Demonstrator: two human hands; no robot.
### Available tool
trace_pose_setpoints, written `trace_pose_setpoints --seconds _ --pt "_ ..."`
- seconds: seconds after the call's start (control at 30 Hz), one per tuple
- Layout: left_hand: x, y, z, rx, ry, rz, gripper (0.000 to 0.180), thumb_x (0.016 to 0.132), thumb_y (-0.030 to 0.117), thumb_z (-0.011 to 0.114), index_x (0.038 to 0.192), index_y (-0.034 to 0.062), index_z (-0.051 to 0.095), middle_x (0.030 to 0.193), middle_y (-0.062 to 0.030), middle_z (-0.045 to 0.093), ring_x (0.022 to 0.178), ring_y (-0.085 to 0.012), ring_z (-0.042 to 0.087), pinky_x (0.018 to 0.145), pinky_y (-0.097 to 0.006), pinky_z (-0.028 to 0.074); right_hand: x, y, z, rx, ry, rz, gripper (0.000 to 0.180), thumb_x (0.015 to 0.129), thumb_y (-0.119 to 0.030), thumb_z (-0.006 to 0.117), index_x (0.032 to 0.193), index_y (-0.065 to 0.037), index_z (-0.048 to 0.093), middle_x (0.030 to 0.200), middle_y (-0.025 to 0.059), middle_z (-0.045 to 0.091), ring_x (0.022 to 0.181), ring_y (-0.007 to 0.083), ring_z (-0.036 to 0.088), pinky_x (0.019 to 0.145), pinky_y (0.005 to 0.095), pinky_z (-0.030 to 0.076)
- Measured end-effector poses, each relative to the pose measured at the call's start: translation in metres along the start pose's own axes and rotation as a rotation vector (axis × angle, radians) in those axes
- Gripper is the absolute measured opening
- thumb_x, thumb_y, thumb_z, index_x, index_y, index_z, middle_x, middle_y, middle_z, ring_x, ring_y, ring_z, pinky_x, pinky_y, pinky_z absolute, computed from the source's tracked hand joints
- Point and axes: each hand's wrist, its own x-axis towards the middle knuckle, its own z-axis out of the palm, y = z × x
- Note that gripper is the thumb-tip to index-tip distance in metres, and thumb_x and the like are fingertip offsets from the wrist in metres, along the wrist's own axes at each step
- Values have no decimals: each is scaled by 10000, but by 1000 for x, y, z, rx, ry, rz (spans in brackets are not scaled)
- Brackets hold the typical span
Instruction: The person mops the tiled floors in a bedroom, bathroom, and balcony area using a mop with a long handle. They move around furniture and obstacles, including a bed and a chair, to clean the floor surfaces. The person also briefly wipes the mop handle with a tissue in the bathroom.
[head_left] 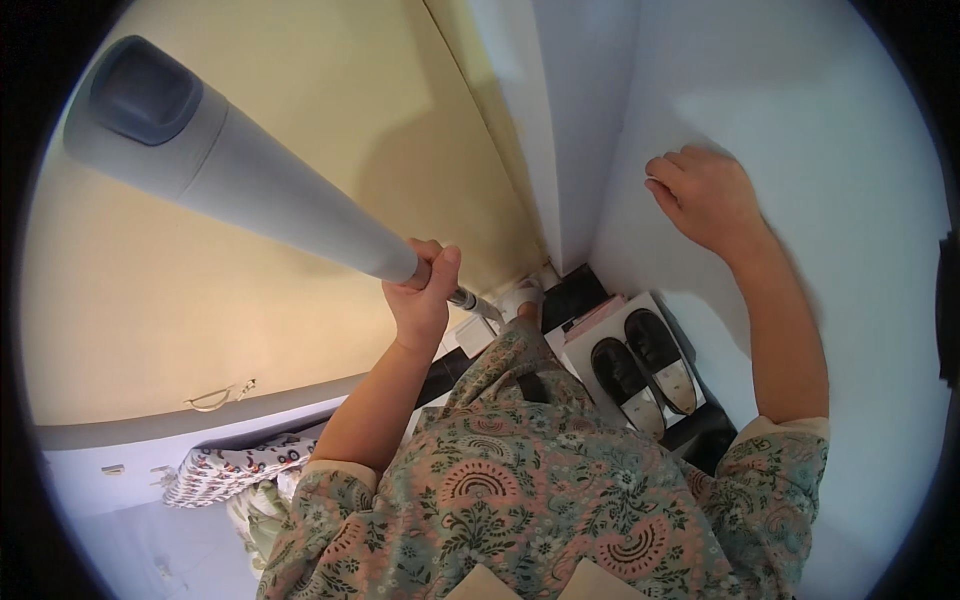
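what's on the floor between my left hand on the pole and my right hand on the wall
Head view: a pair of dark shoes lies between left hand and right hand.

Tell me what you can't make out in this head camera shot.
- Lower end of the grey pole: hidden behind the left hand and the floral dress.
- Right hand fingertips: curled against the white wall, out of sight.
- Shoes: fisheye view, too small for detail.

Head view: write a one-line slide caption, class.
Left hand grips a grey pole tool; right hand rests on a white wall.
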Motion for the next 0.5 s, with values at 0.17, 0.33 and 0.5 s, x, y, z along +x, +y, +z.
trace_pose_setpoints --seconds 0.17,0.33,0.5 --pt "7 -1 17 -50 -43 -23 193 796 7 611 673 50 468 546 18 423 486 -73 386 459 -226 318 0 -2 3 -35 -18 67 59 756 -119 605 767 -88 556 662 28 565 640 206 551 545 337 453" --pt "9 -8 21 5 -107 -32 192 779 7 628 657 40 484 600 6 452 542 -83 412 499 -238 334 0 -4 4 -75 -22 68 53 760 -126 579 750 -86 546 671 40 574 660 213 572 550 343 472" --pt "2 -10 19 -18 -114 -2 203 773 19 642 650 40 481 613 9 460 556 -78 407 511 -232 334 -3 0 4 -99 -52 63 40 761 -123 576 758 -92 551 665 40 569 659 207 566 556 343 469"
